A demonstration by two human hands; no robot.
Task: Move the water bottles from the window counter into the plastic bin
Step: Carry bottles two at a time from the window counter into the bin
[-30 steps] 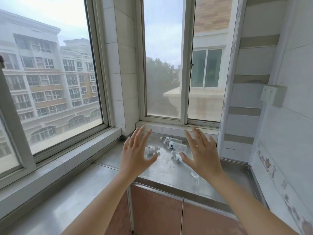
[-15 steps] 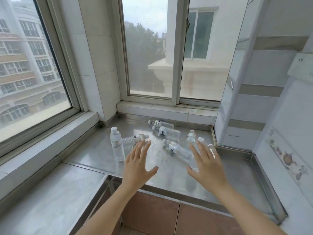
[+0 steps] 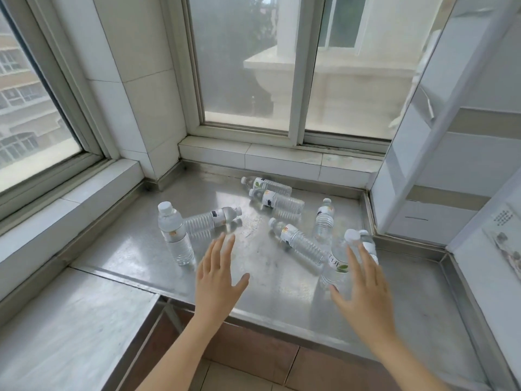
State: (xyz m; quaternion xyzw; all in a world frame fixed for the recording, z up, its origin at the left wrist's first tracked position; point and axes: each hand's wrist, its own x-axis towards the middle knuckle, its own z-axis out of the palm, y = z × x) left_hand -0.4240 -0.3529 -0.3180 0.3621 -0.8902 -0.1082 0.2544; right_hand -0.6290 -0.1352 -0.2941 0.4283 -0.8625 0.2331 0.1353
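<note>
Fingers [image 3: 225, 244] of both hands splayed, holding nothing; nearest bottle [image 3: 338, 263] (full, likely heavyish, slick) best gripped mid-body.

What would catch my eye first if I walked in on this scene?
A scatter of clear water bottles on a shiny steel counter in the window corner, some standing, most lying down. In front, the left hand and right hand hover open above them, holding nothing.

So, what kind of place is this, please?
Probably a kitchen or utility corner on an upper floor: a stainless steel counter, tiled walls, and sliding windows facing other buildings.
</note>
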